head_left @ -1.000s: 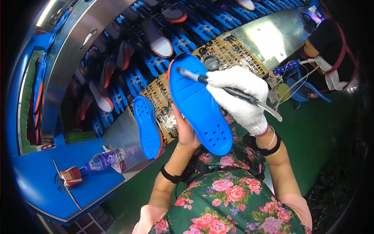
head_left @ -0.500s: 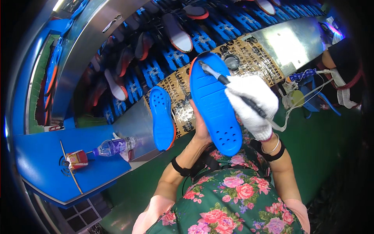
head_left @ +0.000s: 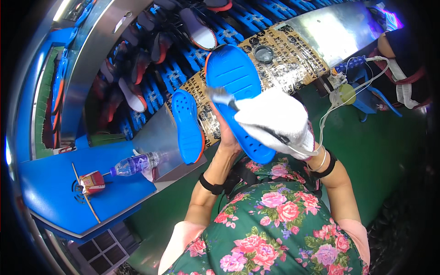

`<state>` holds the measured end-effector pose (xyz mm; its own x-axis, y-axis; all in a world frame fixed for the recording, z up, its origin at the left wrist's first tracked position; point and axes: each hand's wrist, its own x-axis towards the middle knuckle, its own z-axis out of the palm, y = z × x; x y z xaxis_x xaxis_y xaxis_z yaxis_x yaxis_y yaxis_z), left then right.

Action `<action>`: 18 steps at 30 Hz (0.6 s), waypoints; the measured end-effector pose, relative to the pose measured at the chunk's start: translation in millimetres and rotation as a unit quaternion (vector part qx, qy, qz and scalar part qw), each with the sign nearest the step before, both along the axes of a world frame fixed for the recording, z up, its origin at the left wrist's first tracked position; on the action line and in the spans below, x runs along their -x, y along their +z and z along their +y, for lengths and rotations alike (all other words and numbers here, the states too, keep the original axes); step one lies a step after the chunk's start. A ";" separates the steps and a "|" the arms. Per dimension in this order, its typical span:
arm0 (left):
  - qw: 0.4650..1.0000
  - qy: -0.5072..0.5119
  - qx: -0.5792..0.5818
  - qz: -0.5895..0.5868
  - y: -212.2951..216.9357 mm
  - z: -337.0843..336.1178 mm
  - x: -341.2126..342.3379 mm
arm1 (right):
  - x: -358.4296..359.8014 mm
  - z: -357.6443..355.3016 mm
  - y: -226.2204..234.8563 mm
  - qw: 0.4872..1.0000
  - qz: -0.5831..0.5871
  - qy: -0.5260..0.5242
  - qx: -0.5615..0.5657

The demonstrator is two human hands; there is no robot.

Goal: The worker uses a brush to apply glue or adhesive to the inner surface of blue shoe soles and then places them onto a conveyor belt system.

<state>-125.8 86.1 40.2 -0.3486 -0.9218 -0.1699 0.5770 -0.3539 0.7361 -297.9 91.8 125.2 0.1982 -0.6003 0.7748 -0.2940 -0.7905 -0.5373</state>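
Note:
My bare left hand [head_left: 224, 133] grips a blue shoe sole [head_left: 233, 75] from beneath, its fingers mostly hidden under it. The sole has an orange edge, raised lines across its bed and small holes at the near end. In a white knit glove, my right hand [head_left: 275, 119] is closed on a brush [head_left: 222, 97] with a dark handle and a thin pale tube running from it. The brush tip, slightly blurred, lies at the sole's left edge, around mid-length. To the left, a second blue sole [head_left: 188, 126] rests on the tape-covered cardboard [head_left: 293, 68].
A small round clear dish [head_left: 264, 54] sits on the cardboard. Beyond it, shoe uppers [head_left: 201, 32] stand on blue racks. At left, a blue table [head_left: 50, 183] bears a purple-tinted bottle [head_left: 133, 165] and a red carton [head_left: 93, 182]. A blue jointed hose [head_left: 350, 64] is at right.
The brush has moved from the sole's far end toward me, to its left edge. The held sole has shifted left, and the whole view has shifted a little.

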 end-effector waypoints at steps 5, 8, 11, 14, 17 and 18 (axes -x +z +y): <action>0.996 0.021 -0.012 0.087 -1.9 5.6 -3.5 | 7.1 5.9 -4.9 0.977 -0.167 0.030 -0.131; 0.998 0.034 0.025 0.041 7.1 5.8 -1.8 | 5.5 11.8 -1.6 0.997 -0.073 0.003 -0.028; 0.997 0.058 0.048 -0.031 4.3 16.2 -11.0 | -8.9 27.2 -1.3 0.999 0.005 0.035 0.041; 0.996 0.029 0.050 0.070 2.2 15.3 -25.3 | -3.5 29.4 2.5 0.985 -0.106 0.117 -0.065; 0.994 0.093 0.022 0.051 9.0 14.4 -26.3 | -2.0 23.9 3.3 0.984 -0.140 0.083 -0.078; 0.975 0.071 -0.006 0.209 8.4 12.3 -28.9 | -1.9 26.4 8.3 0.995 -0.077 0.063 -0.030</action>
<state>-96.9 98.4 48.6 -0.2580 -0.9648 -0.0518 0.8702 -0.2553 0.4214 -296.0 118.1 133.5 0.1570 -0.6242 0.7653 -0.1048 -0.7811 -0.6156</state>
